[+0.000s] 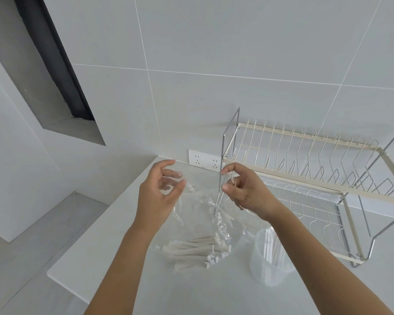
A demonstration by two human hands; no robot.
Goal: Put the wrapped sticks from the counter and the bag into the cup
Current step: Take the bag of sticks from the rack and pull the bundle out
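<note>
- The cup (pixel 270 258), clear plastic, stands on the counter (pixel 123 246) nearest the person, below the right forearm; a few pale sticks already stand upright in it
- Just left of the cup, the wrapped sticks (pixel 198 250) lie in a bundle at the bottom of the bag (pixel 205 214), a thin clear film hanging from the hands with its lower end seemingly resting on the counter
- The left hand (pixel 162 189) pinches the bag's top edge between thumb and curled fingers, so it is closed on the film
- The right hand (pixel 243 189) has thumb and forefinger drawn narrow towards the bag's other side; whether it grips the film or a stick I cannot tell
- Step in hand, as I judge it: opening the bag's mouth to get the sticks out. Do it well by drawing the two edges apart evenly, keeping the left pinch firm while the right reaches in for the bundle and lifts it end-first towards the cup
- Risk: the film is slippery, and tipping the bag may scatter sticks
- Beyond stands a wire dish rack (pixel 305 178), with wall sockets (pixel 204 160) behind the hands
</note>
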